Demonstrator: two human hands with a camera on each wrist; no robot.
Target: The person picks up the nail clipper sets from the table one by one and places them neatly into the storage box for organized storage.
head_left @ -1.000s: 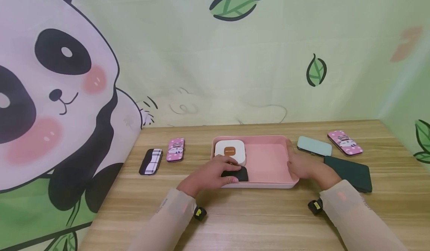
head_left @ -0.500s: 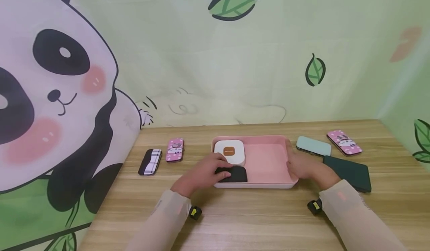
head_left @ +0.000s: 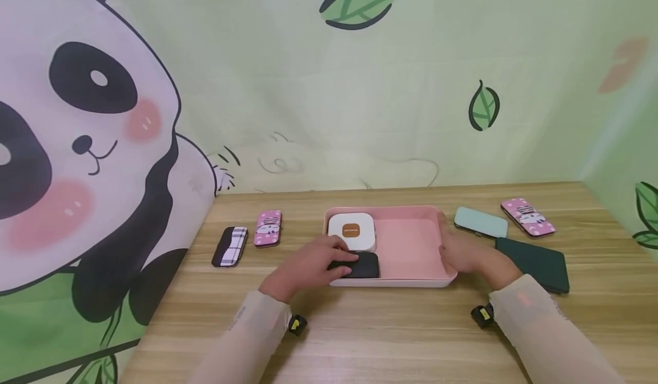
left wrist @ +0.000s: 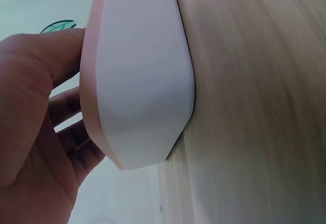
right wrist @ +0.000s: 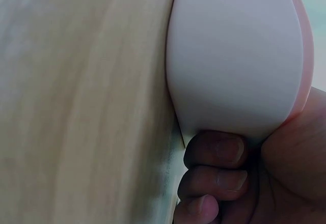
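Left hand (head_left: 315, 261) shifted leftward, resting across black case (head_left: 367, 265); right hand (head_left: 465, 252) clamped on pink tray (head_left: 408, 244) end.

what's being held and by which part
The right hand grips the pink tray by its right end. The left hand touches the left end of the black case; any grip is unclear.

The shallow tray (head_left: 408, 252), pink inside and white outside, sits flat, the fingers of the right hand (head_left: 465, 252) gripping its right end. A black case (head_left: 367, 265) with rounded corners lies in the tray's near-left corner (its left part is hidden) under the fingers of the left hand (head_left: 311, 261). A white box (head_left: 362, 224), brown-labelled, occupies the tray's far-left corner.
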